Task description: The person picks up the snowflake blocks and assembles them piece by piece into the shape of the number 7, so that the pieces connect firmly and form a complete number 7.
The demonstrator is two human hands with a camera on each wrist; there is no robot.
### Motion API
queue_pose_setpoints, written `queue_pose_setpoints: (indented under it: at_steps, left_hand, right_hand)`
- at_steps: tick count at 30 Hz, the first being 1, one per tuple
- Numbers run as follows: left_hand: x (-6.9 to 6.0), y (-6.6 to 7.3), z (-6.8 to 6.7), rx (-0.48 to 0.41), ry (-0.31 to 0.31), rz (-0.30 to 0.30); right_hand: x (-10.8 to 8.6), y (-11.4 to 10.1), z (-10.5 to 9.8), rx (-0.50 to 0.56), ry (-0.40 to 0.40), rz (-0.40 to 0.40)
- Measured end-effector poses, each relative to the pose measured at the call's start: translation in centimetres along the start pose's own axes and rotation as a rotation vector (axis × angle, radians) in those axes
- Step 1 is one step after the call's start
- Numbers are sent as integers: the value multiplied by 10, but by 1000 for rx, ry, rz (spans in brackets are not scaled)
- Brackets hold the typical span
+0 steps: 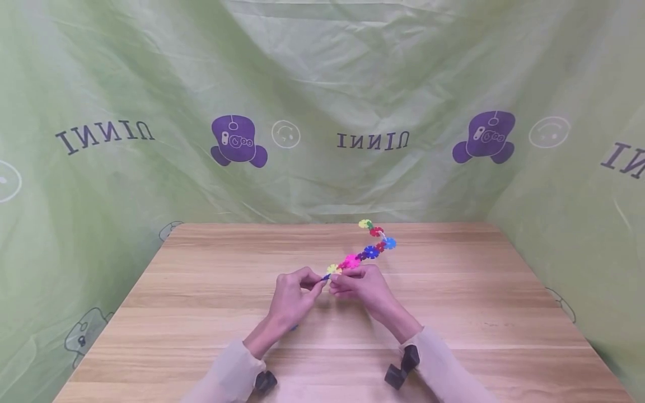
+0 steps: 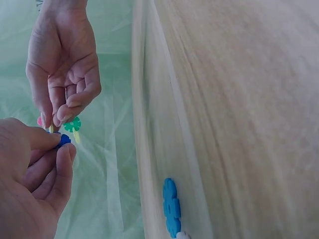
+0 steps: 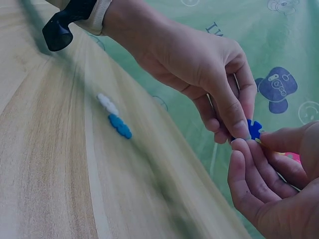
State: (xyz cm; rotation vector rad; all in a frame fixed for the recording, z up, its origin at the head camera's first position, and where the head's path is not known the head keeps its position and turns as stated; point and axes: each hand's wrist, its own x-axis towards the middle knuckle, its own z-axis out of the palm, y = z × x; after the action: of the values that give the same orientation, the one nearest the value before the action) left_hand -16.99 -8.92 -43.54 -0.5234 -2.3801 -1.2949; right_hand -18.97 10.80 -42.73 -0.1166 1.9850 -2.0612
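Note:
My left hand [image 1: 294,296] pinches a dark blue snowflake disc [image 3: 255,130] between thumb and fingers. Its notched edge shows beside the fingertips in both wrist views. Close against it, my right hand [image 1: 364,286] pinches a yellow snowflake disc [image 1: 333,271] at the near end of a chain. That chain of linked discs, among them a pink disc [image 1: 351,261], a blue disc [image 1: 371,252] and a light blue disc [image 1: 390,243], runs away to the back right and curls to a pale yellow disc [image 1: 365,224]. Fingers hide where the dark blue and yellow discs meet.
A light blue disc [image 3: 119,126] and a white disc [image 3: 106,103] lie together on the wooden table [image 1: 201,313], mostly hidden behind my left forearm in the head view. A green printed cloth [image 1: 322,84] hangs around the table's back and sides.

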Motion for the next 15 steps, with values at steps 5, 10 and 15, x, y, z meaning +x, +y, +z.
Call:
queue_pose_setpoints:
  at_steps: [5,10,15]
  left_hand:
    - [0,0,0,-30,-16,-33]
    - [-1,-5,-8,-21,-152,-111]
    - [-4,-23,-31,149,-395,-191]
  right_hand:
    - [-1,1,-1,0,-1,5]
    - [-1,1,-3,2,14,21]
    - [0,0,-3,-8,2,21]
